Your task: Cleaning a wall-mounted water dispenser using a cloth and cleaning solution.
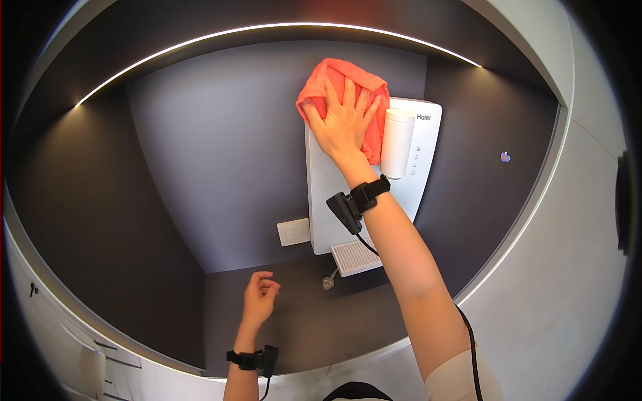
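My right hand (343, 120) is spread over a coral-red cloth (371, 135), pressing it against the upper left of a white Haier wall-mounted water dispenser (326, 185). The cloth covers that top corner and is folded over at its upper edge. Just right of it stands the dispenser's white cylindrical spout housing (397, 143). Lower left, my left hand (261, 295) hangs in front of the niche floor with loosely curled fingers, holding nothing. Below the dispenser juts a white slatted drip tray (353, 258), partly hidden by my right forearm.
A white wall socket (293, 232) sits left of the dispenser. An unplugged power plug (328, 283) hangs beside the drip tray. Dark side panels (481, 200) enclose the niche, and an LED strip (301, 24) crosses its top. Cabled black devices are strapped to both my wrists.
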Available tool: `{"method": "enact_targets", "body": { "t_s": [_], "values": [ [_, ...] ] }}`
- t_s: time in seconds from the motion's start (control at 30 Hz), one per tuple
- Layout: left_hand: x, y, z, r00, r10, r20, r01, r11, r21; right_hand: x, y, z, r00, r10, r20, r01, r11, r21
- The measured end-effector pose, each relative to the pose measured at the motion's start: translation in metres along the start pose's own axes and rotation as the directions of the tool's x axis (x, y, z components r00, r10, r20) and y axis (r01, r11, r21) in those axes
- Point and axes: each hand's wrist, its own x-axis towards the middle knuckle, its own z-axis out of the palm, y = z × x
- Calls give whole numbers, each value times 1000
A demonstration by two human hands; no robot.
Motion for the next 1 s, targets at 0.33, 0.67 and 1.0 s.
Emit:
{"method": "enact_targets", "body": {
  "t_s": [0.33,0.67,1.0],
  "values": [
    [-4,2,10,1000,0,28,0,1000,-15,-117,-4,-13,944,75,320,-76,997,-11],
    [-15,4,-6,1000,-9,-18,9,1000,-1,-50,-11,1,997,-35,63,35,999,11],
    [-19,15,-12,999,-11,-38,11,1000,8,-43,-27,2,995,-75,58,79,995,-67]
  ]
}}
